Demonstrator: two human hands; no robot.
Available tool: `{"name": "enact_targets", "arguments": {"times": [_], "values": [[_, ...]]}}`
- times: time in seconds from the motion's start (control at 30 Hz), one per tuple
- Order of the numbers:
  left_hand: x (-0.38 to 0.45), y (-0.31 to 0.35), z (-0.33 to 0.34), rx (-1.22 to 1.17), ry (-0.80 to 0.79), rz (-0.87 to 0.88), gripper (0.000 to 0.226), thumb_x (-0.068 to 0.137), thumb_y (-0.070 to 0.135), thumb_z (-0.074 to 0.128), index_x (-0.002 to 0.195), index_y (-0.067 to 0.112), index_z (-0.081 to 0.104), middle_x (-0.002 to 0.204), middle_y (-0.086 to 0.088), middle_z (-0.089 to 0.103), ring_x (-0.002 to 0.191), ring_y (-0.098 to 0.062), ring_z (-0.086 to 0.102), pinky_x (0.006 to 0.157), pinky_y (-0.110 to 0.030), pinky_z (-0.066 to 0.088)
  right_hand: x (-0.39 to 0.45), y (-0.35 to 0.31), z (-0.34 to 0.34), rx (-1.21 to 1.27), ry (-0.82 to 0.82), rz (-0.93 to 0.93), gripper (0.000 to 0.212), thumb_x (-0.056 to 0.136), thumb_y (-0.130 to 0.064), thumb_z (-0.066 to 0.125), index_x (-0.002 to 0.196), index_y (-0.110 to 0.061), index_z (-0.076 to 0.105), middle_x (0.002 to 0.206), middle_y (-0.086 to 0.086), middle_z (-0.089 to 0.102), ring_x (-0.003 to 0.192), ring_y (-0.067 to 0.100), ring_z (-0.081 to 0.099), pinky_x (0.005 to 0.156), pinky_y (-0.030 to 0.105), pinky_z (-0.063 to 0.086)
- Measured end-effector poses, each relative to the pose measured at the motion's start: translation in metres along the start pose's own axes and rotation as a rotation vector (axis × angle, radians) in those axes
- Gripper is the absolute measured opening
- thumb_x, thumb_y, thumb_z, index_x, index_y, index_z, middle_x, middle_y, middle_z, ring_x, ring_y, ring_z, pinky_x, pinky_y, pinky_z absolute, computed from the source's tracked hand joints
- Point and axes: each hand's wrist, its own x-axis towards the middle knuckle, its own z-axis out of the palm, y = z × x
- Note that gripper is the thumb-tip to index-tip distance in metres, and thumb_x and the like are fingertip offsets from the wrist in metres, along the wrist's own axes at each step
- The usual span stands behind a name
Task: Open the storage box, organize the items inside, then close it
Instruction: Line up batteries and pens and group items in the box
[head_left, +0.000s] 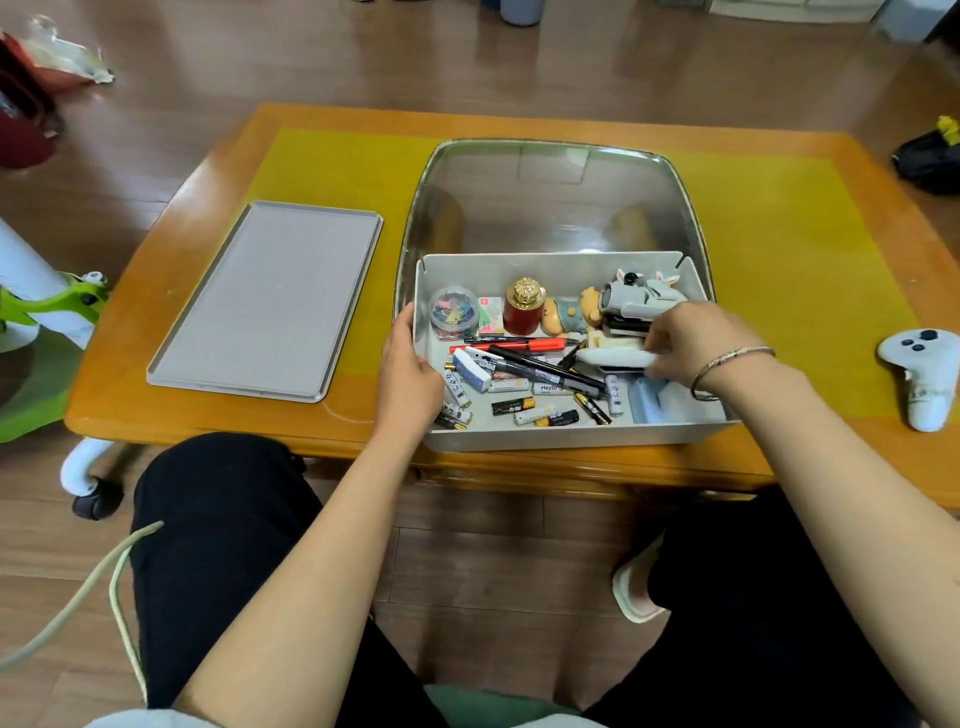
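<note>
The left hand (408, 371) grips the left wall of the storage box (571, 435), thumb outside and fingers curled over the rim. The right hand (691, 340) reaches into the box from the right, its fingers curled round a white oblong item (613, 357) lying among the clutter.

Far left on the wooden table (208, 421), the grey lid (265, 301) lies flat on the yellow mat (337, 171), well apart from the box. The open box sits at the table's near edge, with a clear domed cover (556, 197) just behind it. Inside, at the back left, stands a round tub of coloured clips (453, 312), then a red bottle with a gold cap (523, 307), a small figurine (569, 314) and a grey rabbit-eared toy (641, 293). Pens (524, 345) lie across the middle; loose batteries (514, 405) are scattered over the near floor. A bracelet (727, 366) circles the right wrist. Far right on the table rests a white controller (924, 376).
</note>
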Motion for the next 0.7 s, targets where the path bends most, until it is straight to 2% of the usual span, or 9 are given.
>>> {"name": "enact_targets", "arguments": {"times": [0.13, 0.3, 0.43, 0.5, 0.57, 0.63, 0.7], "values": [[-0.001, 0.001, 0.0, -0.037, -0.002, 0.007, 0.075, 0.089, -0.013, 0.046, 0.149, 0.025, 0.026, 0.151, -0.001, 0.035, 0.135, -0.017, 0.038, 0.094, -0.032, 0.051, 0.001, 0.002, 0.005, -0.036, -0.085, 0.065, 0.019, 0.071, -0.021, 0.074, 0.08, -0.031, 0.06, 0.103, 0.003, 0.065, 0.091, 0.025, 0.061, 0.078, 0.033, 0.053], [-0.002, 0.002, 0.0, -0.059, 0.015, 0.002, 0.078, 0.087, -0.016, 0.045, 0.148, 0.03, 0.03, 0.15, 0.001, 0.035, 0.125, -0.002, 0.034, 0.069, -0.009, 0.046, 0.002, 0.004, 0.001, -0.063, -0.106, 0.099, 0.024, 0.075, -0.02, 0.066, 0.098, -0.024, 0.067, 0.104, 0.004, 0.064, 0.092, 0.025, 0.061, 0.074, 0.03, 0.052], [-0.004, 0.002, 0.001, -0.084, 0.038, 0.005, 0.075, 0.087, -0.018, 0.042, 0.148, 0.024, 0.032, 0.15, 0.0, 0.036, 0.12, 0.002, 0.029, 0.063, 0.006, 0.038, -0.002, -0.007, 0.0, -0.02, -0.027, 0.061, 0.023, 0.077, -0.016, 0.06, 0.099, -0.021, 0.068, 0.105, 0.007, 0.065, 0.094, 0.028, 0.059, 0.074, 0.031, 0.05], [-0.006, 0.003, 0.003, -0.119, 0.047, 0.002, 0.073, 0.088, -0.018, 0.042, 0.148, 0.022, 0.033, 0.148, 0.0, 0.039, 0.124, -0.002, 0.036, 0.068, -0.001, 0.044, -0.004, -0.021, 0.001, 0.072, 0.052, -0.002, 0.024, 0.08, -0.017, 0.059, 0.102, -0.021, 0.068, 0.105, 0.006, 0.066, 0.097, 0.027, 0.06, 0.077, 0.031, 0.05], [-0.01, 0.005, 0.007, -0.159, 0.053, -0.004, 0.071, 0.089, -0.017, 0.044, 0.148, 0.022, 0.033, 0.146, -0.001, 0.041, 0.129, -0.011, 0.043, 0.08, -0.017, 0.052, -0.004, -0.041, 0.004, 0.16, 0.076, -0.079, 0.021, 0.084, -0.024, 0.059, 0.103, -0.022, 0.067, 0.103, 0.005, 0.068, 0.098, 0.026, 0.061, 0.082, 0.034, 0.052], [-0.014, 0.008, 0.012, -0.183, 0.062, -0.016, 0.07, 0.089, -0.015, 0.045, 0.148, 0.022, 0.032, 0.146, -0.002, 0.041, 0.131, -0.015, 0.044, 0.091, -0.034, 0.054, 0.0, -0.063, 0.011, 0.159, 0.046, -0.131, 0.019, 0.086, -0.028, 0.059, 0.102, -0.021, 0.066, 0.1, 0.006, 0.068, 0.095, 0.027, 0.061, 0.08, 0.035, 0.052], [-0.018, 0.011, 0.016, -0.189, 0.079, -0.026, 0.07, 0.089, -0.016, 0.045, 0.148, 0.022, 0.033, 0.146, -0.002, 0.041, 0.131, -0.015, 0.043, 0.095, -0.04, 0.052, 0.007, -0.08, 0.018, 0.09, -0.007, -0.13, 0.023, 0.085, -0.029, 0.059, 0.106, -0.018, 0.062, 0.101, 0.008, 0.065, 0.094, 0.028, 0.06, 0.076, 0.034, 0.051]]}}
